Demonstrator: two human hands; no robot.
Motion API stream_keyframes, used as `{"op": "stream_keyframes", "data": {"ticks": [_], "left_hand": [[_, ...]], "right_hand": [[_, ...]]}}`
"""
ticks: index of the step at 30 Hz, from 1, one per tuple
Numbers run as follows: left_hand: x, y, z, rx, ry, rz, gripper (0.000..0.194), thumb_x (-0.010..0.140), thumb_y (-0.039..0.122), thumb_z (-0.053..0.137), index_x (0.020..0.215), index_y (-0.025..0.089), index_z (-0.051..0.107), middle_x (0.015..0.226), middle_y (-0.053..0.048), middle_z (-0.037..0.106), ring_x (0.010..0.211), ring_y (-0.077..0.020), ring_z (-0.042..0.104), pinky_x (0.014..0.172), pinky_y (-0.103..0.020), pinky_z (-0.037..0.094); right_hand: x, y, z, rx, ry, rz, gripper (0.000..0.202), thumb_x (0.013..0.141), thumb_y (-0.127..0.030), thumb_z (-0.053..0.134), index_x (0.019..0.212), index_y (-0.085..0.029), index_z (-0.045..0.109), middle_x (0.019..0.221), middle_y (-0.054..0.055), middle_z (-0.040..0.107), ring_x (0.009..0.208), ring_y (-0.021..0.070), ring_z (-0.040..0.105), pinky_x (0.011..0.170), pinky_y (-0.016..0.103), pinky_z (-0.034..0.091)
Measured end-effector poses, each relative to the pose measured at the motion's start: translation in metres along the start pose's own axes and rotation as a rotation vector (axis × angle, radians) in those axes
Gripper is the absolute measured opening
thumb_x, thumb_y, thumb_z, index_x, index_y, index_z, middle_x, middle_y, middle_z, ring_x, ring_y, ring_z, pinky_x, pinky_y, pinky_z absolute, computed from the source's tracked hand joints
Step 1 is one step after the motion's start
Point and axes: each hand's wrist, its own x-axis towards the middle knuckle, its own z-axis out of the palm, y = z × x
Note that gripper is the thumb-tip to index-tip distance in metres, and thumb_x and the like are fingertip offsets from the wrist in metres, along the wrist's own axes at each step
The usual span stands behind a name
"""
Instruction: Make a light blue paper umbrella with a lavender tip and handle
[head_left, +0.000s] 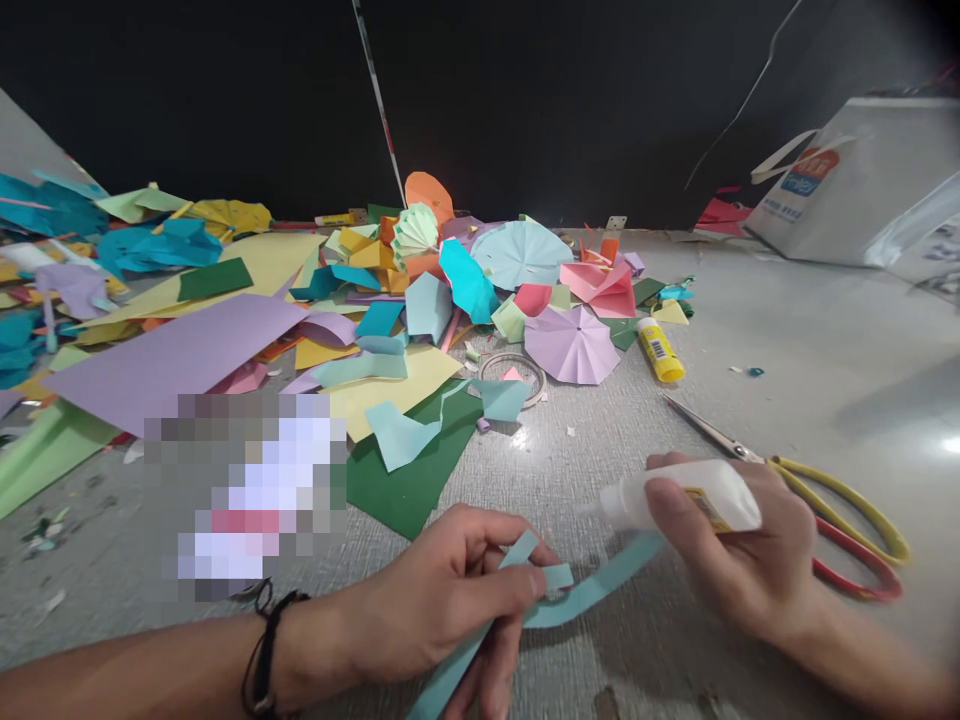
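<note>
My left hand (450, 600) pinches a light blue paper strip (600, 590) between thumb and fingers. Short ends of the strip cross above the fingertips, one tail hangs down towards me, and a longer part curves right. In my right hand (742, 550) lies a white glue bottle (701, 495), tilted with its nozzle pointing left over the strip. The strip's right part runs up to just under the bottle; whether the right fingers also touch it is hidden. Scissors (765, 460) with yellow and red handles rest beside the right hand, partly behind it.
A yellow glue stick (660, 350) lies beyond the scissors. Coloured paper scraps and pleated paper umbrellas (574, 345) crowd the back and left, near a tape roll (514, 375) and a dark green sheet (409, 470). A white bag (847, 190) stands back right. One patch at left is blurred.
</note>
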Motion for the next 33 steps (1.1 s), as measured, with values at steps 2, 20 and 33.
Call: {"op": "stream_keyframes", "data": {"ticks": [2, 20, 33], "left_hand": [[0.0, 0.001, 0.001, 0.006, -0.006, 0.001, 0.035, 0.097, 0.053, 0.059, 0.107, 0.02, 0.053, 0.043, 0.004, 0.061, 0.024, -0.0112, 0.049, 0.03, -0.012, 0.031], [0.0, -0.006, -0.002, 0.002, 0.023, -0.015, 0.034, 0.098, 0.05, 0.058, 0.111, 0.018, 0.054, 0.046, 0.003, 0.064, 0.026, -0.0113, 0.051, 0.03, -0.011, 0.031], [0.0, -0.001, -0.003, -0.108, 0.002, 0.045, 0.027, 0.098, 0.043, 0.06, 0.108, 0.018, 0.056, 0.045, 0.003, 0.063, 0.024, -0.0133, 0.05, 0.026, -0.013, 0.033]], "right_hand": [[0.004, 0.007, 0.001, -0.11, -0.041, -0.053, 0.046, 0.1, -0.03, 0.06, 0.058, -0.024, 0.042, 0.05, -0.005, 0.037, 0.042, 0.0113, 0.032, 0.044, 0.032, 0.024], [0.008, 0.014, 0.002, -0.151, -0.205, 0.033, 0.045, 0.097, -0.031, 0.059, 0.059, -0.022, 0.037, 0.052, -0.006, 0.036, 0.044, 0.009, 0.03, 0.047, 0.028, 0.022], [-0.011, 0.004, 0.006, 0.481, -0.172, 0.513, 0.06, 0.103, -0.065, 0.044, 0.061, -0.022, 0.045, 0.056, -0.004, 0.033, 0.049, 0.0111, 0.028, 0.042, 0.025, 0.022]]}}
